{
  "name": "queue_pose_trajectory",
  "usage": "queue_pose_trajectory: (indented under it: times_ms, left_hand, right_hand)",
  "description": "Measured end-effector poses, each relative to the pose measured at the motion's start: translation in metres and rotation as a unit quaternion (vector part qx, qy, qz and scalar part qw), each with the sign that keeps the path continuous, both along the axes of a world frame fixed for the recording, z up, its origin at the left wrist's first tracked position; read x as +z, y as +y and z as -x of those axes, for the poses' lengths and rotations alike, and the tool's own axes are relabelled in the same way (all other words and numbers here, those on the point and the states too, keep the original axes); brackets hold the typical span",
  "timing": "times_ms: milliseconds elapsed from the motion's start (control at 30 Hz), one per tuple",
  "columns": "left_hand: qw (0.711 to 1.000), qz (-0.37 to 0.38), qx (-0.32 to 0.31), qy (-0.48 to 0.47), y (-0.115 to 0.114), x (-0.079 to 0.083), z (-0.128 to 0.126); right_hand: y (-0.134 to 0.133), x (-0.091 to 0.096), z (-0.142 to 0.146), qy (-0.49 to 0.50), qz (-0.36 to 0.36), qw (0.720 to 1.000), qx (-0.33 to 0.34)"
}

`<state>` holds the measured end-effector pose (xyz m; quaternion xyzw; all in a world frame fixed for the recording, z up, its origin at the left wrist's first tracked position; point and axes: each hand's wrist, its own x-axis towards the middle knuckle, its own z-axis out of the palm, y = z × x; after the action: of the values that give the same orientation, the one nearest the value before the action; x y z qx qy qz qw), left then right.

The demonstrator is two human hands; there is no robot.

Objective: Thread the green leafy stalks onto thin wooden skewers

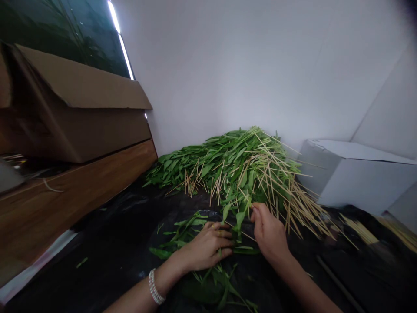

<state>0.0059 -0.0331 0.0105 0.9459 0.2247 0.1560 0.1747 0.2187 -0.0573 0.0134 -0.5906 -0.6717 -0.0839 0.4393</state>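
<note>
My right hand (269, 228) is closed in a pinch at the top of a leafy green stem (240, 217), whose leaves hang down to its left. My left hand (211, 245), with rings and a beaded bracelet (154, 287), rests low among loose green leaves (185, 230). Its fingers are curled inward, and what they grip is hidden. A thin pale stick (246, 234) slants between the two hands. Just beyond them lies a big heap of leafy greens (224, 152), with many thin wooden sticks (276, 178) poking out toward me and to the right.
Black plastic sheeting (120, 243) covers the work surface. An open cardboard box (97, 130) stands at left on a wooden ledge (97, 178). At right is a white box (365, 174), with bundled sticks (361, 230) in front of it. A white wall (244, 65) rises behind the heap.
</note>
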Motion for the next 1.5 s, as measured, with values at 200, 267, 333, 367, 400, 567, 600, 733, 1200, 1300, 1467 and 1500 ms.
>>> queue_pose_trajectory:
  times_ms: [200, 267, 333, 367, 400, 567, 600, 733, 1200, 1300, 1467, 1500]
  left_hand:
    - [0.986, 0.031, 0.1, -0.129, 0.012, -0.005, 0.001]
    - [0.959, 0.056, 0.174, -0.216, 0.021, -0.01, 0.003]
    - [0.924, 0.095, 0.235, -0.287, 0.028, -0.014, 0.006]
    - [0.906, 0.12, 0.254, -0.317, 0.031, -0.014, 0.007]
    - [0.888, 0.147, 0.264, -0.346, 0.033, -0.013, 0.008]
    - [0.805, 0.29, 0.269, -0.442, 0.037, -0.001, 0.014]
    - [0.793, 0.31, 0.272, -0.448, 0.037, 0.0, 0.015]
    - [0.753, 0.365, 0.273, -0.474, 0.039, -0.001, 0.016]
    - [0.737, 0.398, 0.278, -0.471, 0.037, -0.002, 0.013]
    - [0.741, 0.397, 0.278, -0.465, 0.036, -0.002, 0.012]
    - [0.749, 0.39, 0.28, -0.457, 0.036, -0.001, 0.012]
    - [0.751, 0.386, 0.28, -0.456, 0.035, -0.001, 0.012]
  right_hand:
    - [0.001, -0.001, -0.001, 0.013, 0.002, 1.0, 0.01]
    - [0.001, -0.001, -0.002, 0.017, 0.003, 1.0, 0.011]
    - [0.0, -0.001, -0.001, 0.017, 0.003, 1.0, 0.012]
    - [0.0, -0.001, -0.001, 0.017, 0.002, 1.0, 0.013]
    - [0.0, -0.001, 0.0, 0.016, 0.002, 1.0, 0.016]
    - [-0.003, 0.0, 0.008, 0.002, 0.008, 0.998, 0.063]
    - [-0.004, 0.001, 0.009, -0.006, 0.013, 0.997, 0.076]
    - [-0.006, -0.002, 0.016, -0.062, 0.048, 0.989, 0.125]
    - [-0.006, -0.014, 0.022, -0.097, 0.095, 0.982, 0.133]
    - [-0.006, -0.015, 0.023, -0.098, 0.104, 0.98, 0.135]
    - [-0.006, -0.014, 0.023, -0.093, 0.11, 0.98, 0.14]
    - [-0.006, -0.014, 0.023, -0.093, 0.111, 0.98, 0.138]
